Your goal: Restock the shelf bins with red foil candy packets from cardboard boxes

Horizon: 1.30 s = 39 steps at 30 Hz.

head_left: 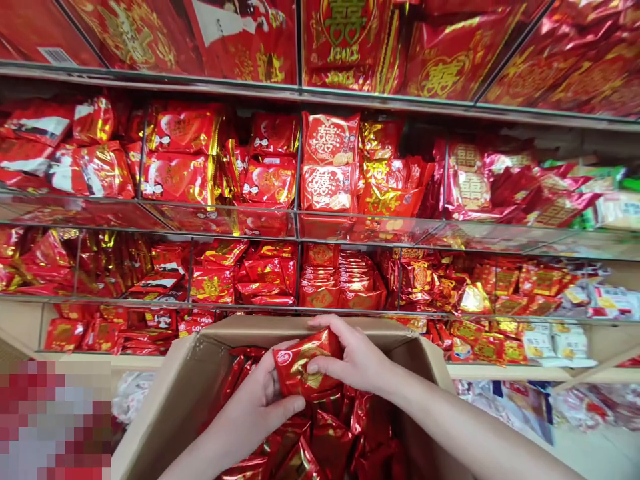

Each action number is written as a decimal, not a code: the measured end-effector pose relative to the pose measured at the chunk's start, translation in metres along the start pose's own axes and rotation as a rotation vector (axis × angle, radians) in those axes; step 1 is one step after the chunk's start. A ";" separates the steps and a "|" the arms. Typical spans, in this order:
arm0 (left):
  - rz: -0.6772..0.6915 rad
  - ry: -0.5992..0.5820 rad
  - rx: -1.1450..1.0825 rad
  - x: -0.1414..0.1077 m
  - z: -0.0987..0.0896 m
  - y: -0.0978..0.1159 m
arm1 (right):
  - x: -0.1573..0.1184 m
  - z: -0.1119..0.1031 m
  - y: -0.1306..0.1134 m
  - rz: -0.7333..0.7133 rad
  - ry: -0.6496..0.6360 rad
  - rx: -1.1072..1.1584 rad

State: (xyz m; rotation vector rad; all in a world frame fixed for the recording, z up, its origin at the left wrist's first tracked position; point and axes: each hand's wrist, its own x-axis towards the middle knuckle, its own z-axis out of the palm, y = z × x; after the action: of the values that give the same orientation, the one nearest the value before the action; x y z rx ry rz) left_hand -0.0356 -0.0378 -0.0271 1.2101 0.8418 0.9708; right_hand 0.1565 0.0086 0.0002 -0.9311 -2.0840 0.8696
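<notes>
1. Far left: the tiered glass shelf with clear dividers point(220, 217) holds stacked red and gold foil snack packs; a pixelated patch covers the lower-left corner, so nothing can be read there.
2. Left of centre: your left hand point(257, 407) is curled shut on the lower-left edge of the small red foil packet with a gold emblem point(304, 365), thumb on its face and fingers behind.
3. Centre: the packet is held between both hands just above the open brown cardboard carton point(185, 387), which is filled with loose packets of the same red foil.
4. Right of centre: your right hand point(356, 357) is closed on the packet's upper-right edge, fingers draped over the top and thumb pressing the front.
5. Risk, as a judgement: the foil looks slick, so a pinch at the edges alone could let the packet slide back into the carton; squeezing hard may crush what is inside.
6. Right: the shelf compartments already look full, so a packet pushed in could dislodge neighbouring packs.
</notes>
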 end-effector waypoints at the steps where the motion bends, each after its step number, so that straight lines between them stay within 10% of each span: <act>1: -0.006 -0.030 -0.009 -0.001 -0.001 0.001 | 0.000 -0.001 -0.001 0.015 -0.008 0.002; 6: -0.077 -0.138 0.011 -0.001 -0.002 0.012 | 0.002 -0.003 0.000 0.034 0.026 0.053; 13: -0.125 -0.002 0.122 0.001 0.002 0.010 | 0.002 -0.001 0.000 0.051 0.020 0.059; 27: -0.145 -0.270 0.012 -0.005 -0.020 0.023 | 0.004 -0.008 -0.006 0.052 -0.040 0.203; 33: -0.110 -0.152 0.132 -0.001 -0.026 0.011 | 0.055 -0.055 0.027 0.199 0.496 0.108; 39: -0.235 -0.216 0.276 0.001 -0.013 -0.008 | 0.124 -0.068 0.056 0.192 0.473 -0.215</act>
State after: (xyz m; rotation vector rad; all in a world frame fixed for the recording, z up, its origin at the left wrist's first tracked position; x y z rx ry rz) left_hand -0.0465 -0.0330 -0.0376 1.3864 0.9405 0.5340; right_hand 0.1665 0.1570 0.0311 -1.3240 -1.7152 0.4597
